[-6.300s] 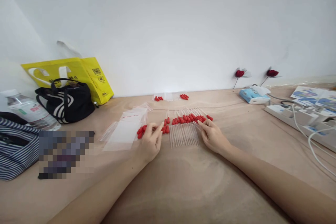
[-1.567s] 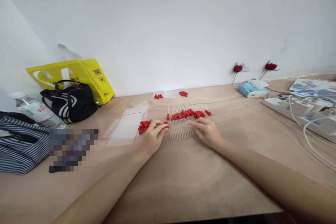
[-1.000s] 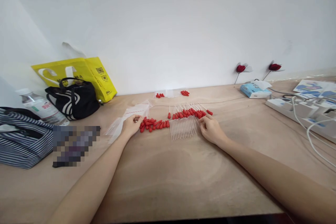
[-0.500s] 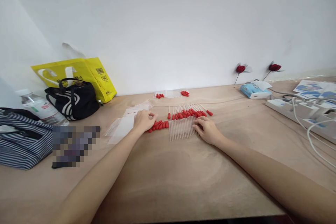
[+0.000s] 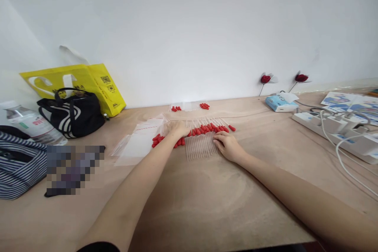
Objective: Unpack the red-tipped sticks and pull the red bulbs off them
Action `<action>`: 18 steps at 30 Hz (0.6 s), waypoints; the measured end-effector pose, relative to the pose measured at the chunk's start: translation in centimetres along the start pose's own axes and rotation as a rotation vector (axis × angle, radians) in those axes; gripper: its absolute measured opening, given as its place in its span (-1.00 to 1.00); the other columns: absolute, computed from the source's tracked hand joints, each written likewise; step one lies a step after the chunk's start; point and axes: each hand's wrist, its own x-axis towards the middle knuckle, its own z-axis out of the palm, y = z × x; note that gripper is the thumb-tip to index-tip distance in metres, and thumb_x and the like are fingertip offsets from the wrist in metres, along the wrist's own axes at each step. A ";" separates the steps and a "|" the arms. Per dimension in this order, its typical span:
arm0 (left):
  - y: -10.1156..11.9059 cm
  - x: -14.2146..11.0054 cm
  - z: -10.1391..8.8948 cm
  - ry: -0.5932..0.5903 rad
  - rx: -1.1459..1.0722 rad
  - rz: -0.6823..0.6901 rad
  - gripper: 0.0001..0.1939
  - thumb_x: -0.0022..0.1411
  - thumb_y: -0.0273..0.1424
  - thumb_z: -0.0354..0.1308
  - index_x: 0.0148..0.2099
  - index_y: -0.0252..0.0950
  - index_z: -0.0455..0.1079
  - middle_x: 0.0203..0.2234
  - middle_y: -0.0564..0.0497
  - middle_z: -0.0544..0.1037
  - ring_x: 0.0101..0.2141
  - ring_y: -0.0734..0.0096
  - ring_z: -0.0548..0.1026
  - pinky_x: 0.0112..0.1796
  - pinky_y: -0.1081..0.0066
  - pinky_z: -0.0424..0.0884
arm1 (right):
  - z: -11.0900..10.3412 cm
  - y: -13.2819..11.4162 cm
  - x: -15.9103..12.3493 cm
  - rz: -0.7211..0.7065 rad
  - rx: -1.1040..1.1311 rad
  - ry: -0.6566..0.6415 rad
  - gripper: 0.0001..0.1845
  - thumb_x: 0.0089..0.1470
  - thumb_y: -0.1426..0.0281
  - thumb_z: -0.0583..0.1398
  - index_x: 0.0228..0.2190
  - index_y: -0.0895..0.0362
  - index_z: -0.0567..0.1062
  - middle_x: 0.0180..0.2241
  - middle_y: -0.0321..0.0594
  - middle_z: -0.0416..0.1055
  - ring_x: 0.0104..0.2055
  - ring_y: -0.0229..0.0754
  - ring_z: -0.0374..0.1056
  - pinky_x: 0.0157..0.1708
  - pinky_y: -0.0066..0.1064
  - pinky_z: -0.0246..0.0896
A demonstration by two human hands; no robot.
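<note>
My left hand (image 5: 178,128) reaches over the left end of a row of droppers (image 5: 208,128) with red rubber bulbs and thin clear stems pointing to the wall. Its fingers are blurred and partly hidden, so whether they grip a dropper cannot be told. Loose red bulbs (image 5: 156,140) lie to the left and partly under the left wrist. In front of the row lies a sheet-like row of clear tubes (image 5: 199,149), side by side. My right hand (image 5: 229,147) rests on the table with fingers slightly bent and apart, its fingertips touching the tubes' right end.
Clear zip bags (image 5: 137,141) lie left of the bulbs. Near the wall, another clear bag (image 5: 189,106) has red bulbs at both ends. A yellow bag (image 5: 113,98), black pouch (image 5: 85,114) and bottle (image 5: 32,124) stand left. Tissues (image 5: 280,103) and a power strip (image 5: 333,132) are right.
My left hand has moved right, from the loose bulbs to the left end of the dropper row. The right hand stays at the tubes' right end. The view has shifted slightly.
</note>
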 end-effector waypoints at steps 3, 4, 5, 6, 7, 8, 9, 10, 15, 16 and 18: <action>0.3 -0.3 -0.9 0.016 0.115 -0.055 -0.78 -0.10 -0.30 0.11 -0.60 -0.36 0.36 -0.45 -0.29 0.51 -0.22 -0.13 0.41 -0.23 0.11 0.25 | 0.2 0.0 0.1 -0.006 -0.006 0.002 -0.79 0.04 0.46 0.04 -0.44 0.18 0.48 -0.34 -0.08 0.39 -0.29 -0.16 0.33 -0.25 -0.30 0.27; 0.4 -0.5 -1.4 0.027 0.135 -0.048 -0.78 -0.05 -0.30 0.08 -0.56 -0.37 0.37 -0.42 -0.30 0.50 -0.21 -0.12 0.40 -0.24 0.12 0.25 | 0.2 0.0 0.2 -0.004 -0.005 0.000 -0.78 0.04 0.46 0.04 -0.45 0.18 0.48 -0.34 -0.09 0.39 -0.29 -0.17 0.32 -0.24 -0.30 0.26; 0.4 -0.9 -1.9 0.037 0.147 -0.032 -0.78 0.00 -0.31 0.04 -0.50 -0.38 0.37 -0.39 -0.30 0.49 -0.21 -0.10 0.40 -0.25 0.14 0.26 | 0.3 -0.1 0.2 -0.002 0.000 -0.001 -0.78 0.04 0.45 0.04 -0.46 0.18 0.48 -0.35 -0.09 0.39 -0.29 -0.17 0.32 -0.24 -0.30 0.26; 0.4 -1.4 -2.5 0.046 0.153 -0.011 -0.78 0.05 -0.33 0.00 -0.45 -0.38 0.37 -0.38 -0.29 0.49 -0.23 -0.05 0.41 -0.27 0.17 0.27 | 0.3 -0.1 0.3 0.000 0.008 -0.001 -0.78 0.04 0.45 0.04 -0.46 0.18 0.48 -0.35 -0.09 0.39 -0.29 -0.17 0.32 -0.23 -0.30 0.25; 0.4 -2.0 -3.0 0.052 0.154 0.010 -0.77 0.09 -0.33 -0.05 -0.39 -0.37 0.36 -0.37 -0.25 0.49 -0.25 0.02 0.42 -0.28 0.20 0.28 | 0.4 -0.1 0.3 0.003 0.016 0.005 -0.79 0.04 0.45 0.04 -0.45 0.18 0.47 -0.36 -0.09 0.38 -0.29 -0.17 0.31 -0.23 -0.30 0.25; 0.3 -2.7 -3.5 0.057 0.151 0.042 -0.77 0.13 -0.34 -0.09 -0.34 -0.36 0.34 -0.36 -0.21 0.48 -0.27 0.08 0.43 -0.30 0.24 0.28 | 0.3 -0.2 0.4 0.008 0.024 0.019 -0.79 0.04 0.44 0.04 -0.44 0.19 0.47 -0.36 -0.09 0.38 -0.28 -0.17 0.31 -0.22 -0.30 0.24; 0.2 -3.5 -3.9 0.061 0.145 0.083 -0.77 0.17 -0.34 -0.11 -0.30 -0.34 0.31 -0.35 -0.16 0.48 -0.29 0.14 0.43 -0.31 0.28 0.29 | 0.2 -0.3 0.4 0.013 0.030 0.042 -0.80 0.04 0.44 0.04 -0.42 0.19 0.46 -0.36 -0.09 0.38 -0.27 -0.16 0.30 -0.22 -0.30 0.23; -0.1 -4.4 -4.1 0.064 0.136 0.135 -0.78 0.19 -0.34 -0.13 -0.27 -0.32 0.29 -0.35 -0.12 0.47 -0.30 0.20 0.43 -0.32 0.31 0.29 | 0.0 -0.4 0.4 0.018 0.035 0.077 -0.80 0.04 0.43 0.04 -0.39 0.19 0.45 -0.36 -0.09 0.37 -0.26 -0.16 0.29 -0.21 -0.30 0.23; -1.9 -8.9 -3.5 0.080 0.152 0.463 -0.81 0.24 -0.36 -0.16 -0.30 -0.30 0.24 -0.40 -0.05 0.44 -0.37 0.31 0.42 -0.36 0.36 0.30 | -1.3 -1.6 0.1 0.003 0.021 0.298 -0.75 0.06 0.36 0.04 -0.21 0.17 0.36 -0.27 -0.08 0.34 -0.17 -0.13 0.24 -0.15 -0.27 0.16; -2.3 -9.5 -3.1 0.100 0.168 0.526 -0.80 0.25 -0.35 -0.16 -0.33 -0.30 0.24 -0.42 -0.04 0.43 -0.38 0.31 0.41 -0.36 0.36 0.31 | -1.5 -2.0 0.0 -0.027 0.004 0.302 -0.72 0.05 0.33 0.05 -0.18 0.16 0.35 -0.25 -0.08 0.33 -0.15 -0.12 0.23 -0.14 -0.25 0.15; -2.9 -10.3 -2.5 0.161 0.182 0.648 -0.77 0.26 -0.35 -0.18 -0.37 -0.30 0.23 -0.45 -0.04 0.41 -0.40 0.33 0.40 -0.35 0.36 0.31 | -1.7 -2.7 -0.2 -0.118 -0.044 0.231 -0.66 0.04 0.28 0.08 -0.14 0.15 0.34 -0.20 -0.08 0.34 -0.12 -0.10 0.21 -0.11 -0.22 0.10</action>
